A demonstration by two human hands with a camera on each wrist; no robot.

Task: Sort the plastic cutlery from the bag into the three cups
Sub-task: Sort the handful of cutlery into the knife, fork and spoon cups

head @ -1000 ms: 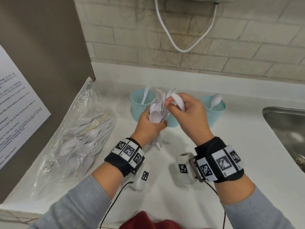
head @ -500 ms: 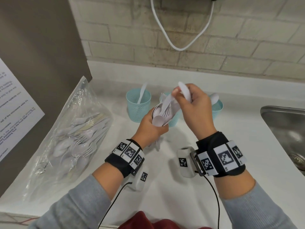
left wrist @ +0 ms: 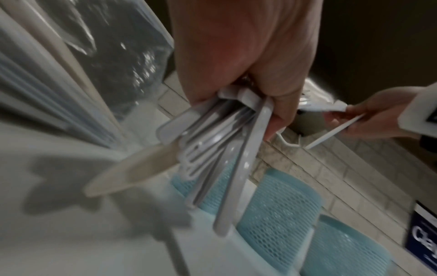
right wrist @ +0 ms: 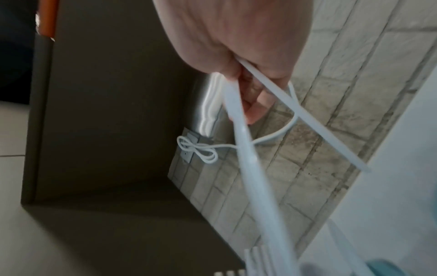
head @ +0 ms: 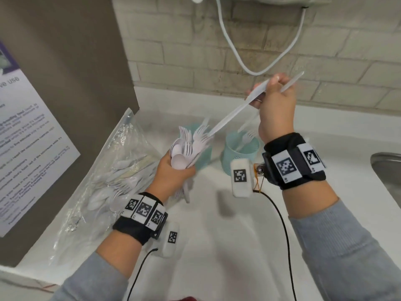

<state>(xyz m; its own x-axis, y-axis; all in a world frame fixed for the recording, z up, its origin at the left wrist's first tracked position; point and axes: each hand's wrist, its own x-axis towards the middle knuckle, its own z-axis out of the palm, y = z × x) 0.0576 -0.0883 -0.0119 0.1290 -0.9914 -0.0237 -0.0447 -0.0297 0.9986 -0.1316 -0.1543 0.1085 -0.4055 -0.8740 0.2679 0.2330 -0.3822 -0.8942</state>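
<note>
My left hand [head: 180,170] grips a bundle of white plastic cutlery [head: 188,146], forks and spoons with heads up, low over the counter; the left wrist view shows the bundle's handles [left wrist: 212,142] fanning out below my left hand [left wrist: 248,65]. My right hand [head: 273,101] is raised up and to the right and pinches two white pieces. One long piece [head: 230,116] slants down to the bundle, the other [head: 290,81] points up-right. Teal mesh cups [head: 240,153] stand behind the hands, one cup [head: 206,148] partly hidden by the bundle. All three cups [left wrist: 279,205] show in the left wrist view.
A clear plastic bag [head: 112,170] with more white cutlery lies at the left against a dark panel with a poster [head: 28,137]. A steel sink [head: 388,168] is at the right edge. A white cable [head: 249,68] hangs on the tiled wall.
My right hand has risen up and to the right, drawing a long white piece out of the bundle. The left hand keeps its grip, lower and further left.
</note>
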